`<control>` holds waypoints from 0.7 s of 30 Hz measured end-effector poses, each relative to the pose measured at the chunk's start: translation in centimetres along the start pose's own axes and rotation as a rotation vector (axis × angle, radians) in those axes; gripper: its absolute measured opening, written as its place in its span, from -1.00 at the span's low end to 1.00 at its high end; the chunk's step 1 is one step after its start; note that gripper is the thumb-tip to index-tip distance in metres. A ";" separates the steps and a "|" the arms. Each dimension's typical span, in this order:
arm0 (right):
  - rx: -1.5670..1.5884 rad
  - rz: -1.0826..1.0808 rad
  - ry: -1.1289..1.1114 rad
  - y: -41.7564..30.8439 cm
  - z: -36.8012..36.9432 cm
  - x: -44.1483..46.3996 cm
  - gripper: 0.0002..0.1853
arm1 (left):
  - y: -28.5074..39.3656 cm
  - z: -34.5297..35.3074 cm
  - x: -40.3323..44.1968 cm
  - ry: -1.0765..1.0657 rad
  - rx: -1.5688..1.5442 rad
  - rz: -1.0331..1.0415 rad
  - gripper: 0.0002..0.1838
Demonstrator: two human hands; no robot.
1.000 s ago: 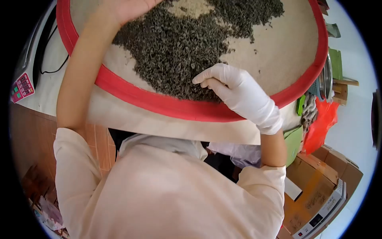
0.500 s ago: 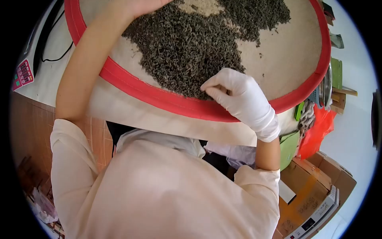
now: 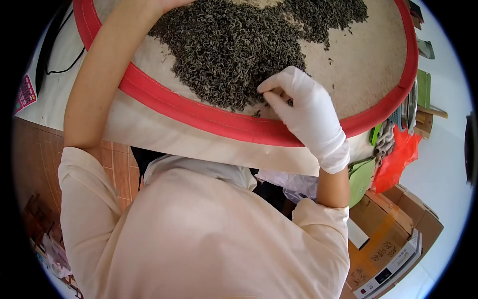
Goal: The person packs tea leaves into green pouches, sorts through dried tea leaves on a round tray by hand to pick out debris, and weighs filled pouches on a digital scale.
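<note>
Leaves [image 3: 229, 50], small, dark and curly, lie in a big heap in a wide round tray [image 3: 199, 115] with a thick red rim. The heap fills the middle of the tray and goes up past the top of the view. A few loose bits lie apart from it, on the pale bottom to the right and down near the rim.

The right hand [image 3: 303, 102] wears a white glove. It is over the near edge of the tray, at the low end of the heap. Its thumb and pointing finger bend in and their tips come together, so this grip looks closed. You cannot tell if a bit of leaf is pinched in it.

The left hand [image 3: 172, 4] is bare. It is at the very top, by the far left side of the heap, and most of it is cut off. You cannot tell if its grip is open or closed. The bare left arm [image 3: 107, 65] goes across the red rim.

The tray is on a pale surface [image 3: 149, 137]. A black cord [image 3: 67, 72] and a pink panel with buttons [image 3: 26, 93] are on the left. On the right are a bright red bag [image 3: 398, 157] and brown boxes [image 3: 386, 224].
</note>
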State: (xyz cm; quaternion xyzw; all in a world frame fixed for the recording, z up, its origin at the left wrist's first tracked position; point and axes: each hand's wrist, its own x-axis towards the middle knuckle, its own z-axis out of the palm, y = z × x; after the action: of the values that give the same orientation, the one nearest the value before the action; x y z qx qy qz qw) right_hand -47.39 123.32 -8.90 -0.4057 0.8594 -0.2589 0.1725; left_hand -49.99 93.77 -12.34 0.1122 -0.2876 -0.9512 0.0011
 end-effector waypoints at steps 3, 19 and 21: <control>-0.077 -0.151 -0.083 -0.3 0.6 0.1 -0.85 | 0.0 -0.1 -0.1 -0.004 0.000 -0.008 -0.79; 0.319 0.204 0.018 0.9 -0.4 0.1 -0.95 | -0.3 0.0 -0.1 0.024 0.021 -0.009 -0.80; 0.441 0.329 0.029 1.0 -1.2 0.4 -0.90 | -0.3 0.1 0.0 0.023 0.026 -0.008 -0.81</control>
State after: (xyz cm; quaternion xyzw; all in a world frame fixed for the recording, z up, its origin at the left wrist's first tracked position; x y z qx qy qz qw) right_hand -48.91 123.91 -8.53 -0.2099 0.8389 -0.4139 0.2842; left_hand -50.03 94.10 -12.47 0.1244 -0.2994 -0.9460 -0.0007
